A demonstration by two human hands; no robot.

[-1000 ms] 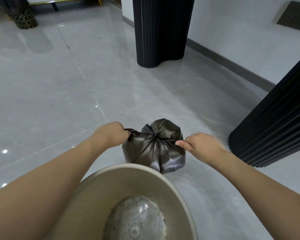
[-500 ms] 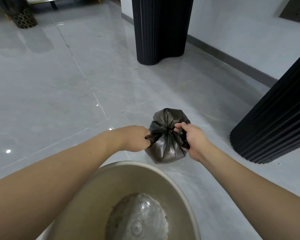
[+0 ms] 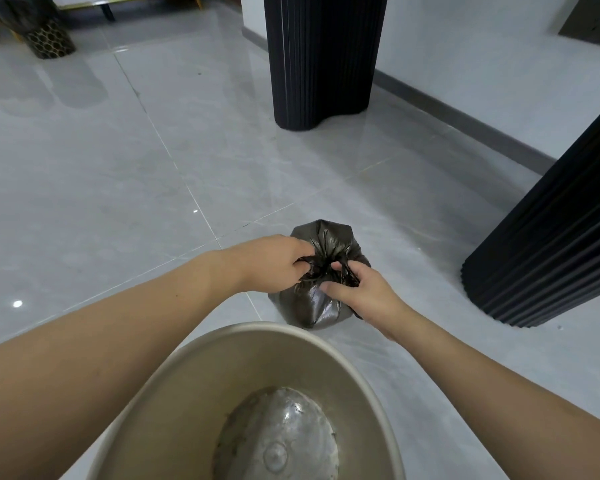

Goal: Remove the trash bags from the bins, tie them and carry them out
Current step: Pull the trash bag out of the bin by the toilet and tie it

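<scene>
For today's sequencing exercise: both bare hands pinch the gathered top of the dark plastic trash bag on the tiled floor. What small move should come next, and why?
Probably pull the two ends apart to cinch the knot. The left hand and right hand grip bunched plastic at the neck of the dark plastic trash bag, which sits beyond the emptied beige round bin.

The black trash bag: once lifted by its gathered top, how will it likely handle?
The trash bag looks small and wrinkled, so probably light and floppy. Its glossy film may slip, though both the left hand and the right hand pinch the bunched neck.
</scene>
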